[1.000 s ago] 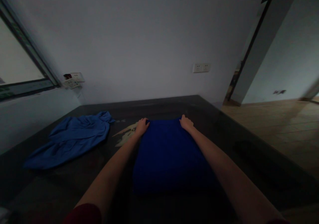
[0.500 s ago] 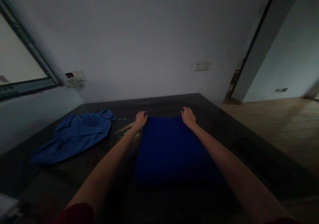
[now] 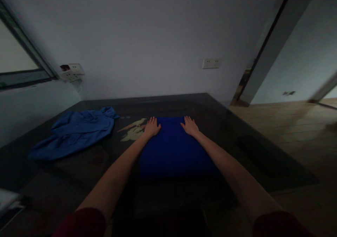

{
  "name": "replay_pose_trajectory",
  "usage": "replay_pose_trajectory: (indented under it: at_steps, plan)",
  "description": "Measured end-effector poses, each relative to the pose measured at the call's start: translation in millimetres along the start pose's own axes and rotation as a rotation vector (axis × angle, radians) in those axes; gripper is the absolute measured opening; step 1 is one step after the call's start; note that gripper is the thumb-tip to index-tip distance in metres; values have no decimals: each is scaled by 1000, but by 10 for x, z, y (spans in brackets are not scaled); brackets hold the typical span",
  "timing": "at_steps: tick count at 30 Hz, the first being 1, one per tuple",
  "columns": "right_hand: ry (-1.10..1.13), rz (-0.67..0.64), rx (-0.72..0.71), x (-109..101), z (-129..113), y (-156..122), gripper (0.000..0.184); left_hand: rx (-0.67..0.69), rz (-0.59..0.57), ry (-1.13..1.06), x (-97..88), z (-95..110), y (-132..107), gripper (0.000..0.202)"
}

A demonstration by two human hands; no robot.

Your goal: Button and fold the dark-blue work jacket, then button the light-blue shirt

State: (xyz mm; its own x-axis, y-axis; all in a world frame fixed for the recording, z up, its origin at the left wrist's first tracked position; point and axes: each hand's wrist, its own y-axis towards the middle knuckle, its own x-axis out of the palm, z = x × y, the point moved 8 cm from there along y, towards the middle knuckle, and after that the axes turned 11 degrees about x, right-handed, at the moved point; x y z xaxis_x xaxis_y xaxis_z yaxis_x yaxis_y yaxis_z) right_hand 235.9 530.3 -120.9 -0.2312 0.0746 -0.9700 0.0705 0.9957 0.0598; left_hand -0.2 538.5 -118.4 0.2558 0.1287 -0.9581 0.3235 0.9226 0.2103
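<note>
A deep blue folded cloth (image 3: pixel 173 149) lies flat on the dark table (image 3: pixel 126 105) in front of me, shaped like a rectangle. On its far left corner rests my left hand (image 3: pixel 152 126), palm down with the fingers spread. My right hand (image 3: pixel 190 126) lies the same way on the far right corner, its fingers apart and thumb pointing inward. Neither hand grips the cloth. Part of the cloth's right side is hidden behind my right forearm. Its near edge is dim and hard to make out.
A crumpled lighter blue garment (image 3: pixel 81 130) lies to the left on the table. Beside my left hand is a pale printed pattern (image 3: pixel 133 131). A dark oblong object (image 3: pixel 260 154) sits at the right. Wall sockets (image 3: pixel 211 63) are behind the table.
Both hands have gone from curled fingers at the cloth's far corners to flat, spread fingers on top of it. The camera view has shifted slightly.
</note>
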Motion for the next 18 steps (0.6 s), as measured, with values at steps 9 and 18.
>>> replay_pose_trajectory:
  at_steps: [9, 18]
  plan:
    - [-27, -17, 6, 4, -7, 3, 64, -51, -18, -15, 41, -66, 12, 63]
    - [-32, -22, 27, -2, 5, 13, 65, -67, 3, -95, 34, -81, 9, 60]
